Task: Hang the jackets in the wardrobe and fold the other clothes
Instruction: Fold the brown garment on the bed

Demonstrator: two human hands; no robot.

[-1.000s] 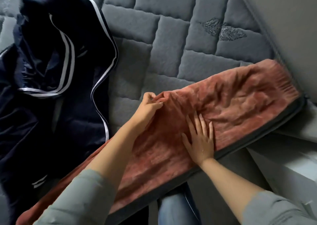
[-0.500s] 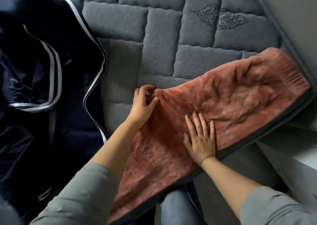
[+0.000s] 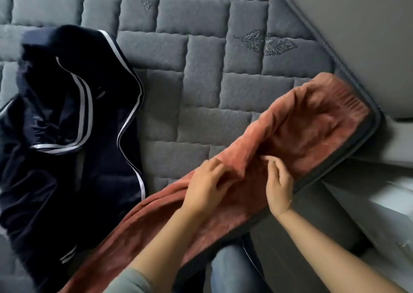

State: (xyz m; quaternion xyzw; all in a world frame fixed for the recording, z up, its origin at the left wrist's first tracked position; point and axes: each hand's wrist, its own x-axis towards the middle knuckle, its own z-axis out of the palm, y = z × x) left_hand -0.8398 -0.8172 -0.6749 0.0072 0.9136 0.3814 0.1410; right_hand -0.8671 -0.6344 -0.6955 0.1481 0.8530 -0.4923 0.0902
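Note:
A rust-red fleece garment (image 3: 312, 122) with an elastic waistband lies along the near edge of a grey quilted mattress (image 3: 201, 69). Its far edge is lifted and rolled toward me, forming a ridge. My left hand (image 3: 205, 185) grips that raised fold near the garment's middle. My right hand (image 3: 278, 181) pinches the same fold just to the right, fingers curled into the cloth. A dark navy jacket (image 3: 67, 136) with white stripe trim lies crumpled on the mattress at the left, apart from both hands.
The mattress corner (image 3: 377, 118) sits at the right, with a grey wall beyond it and a pale ledge below. My jeans-clad knee (image 3: 230, 268) shows under the mattress edge.
The right hand lifted from lying flat and now pinches the cloth. The left hand drew the far edge toward me, so the garment has a raised fold. The camera view shifted.

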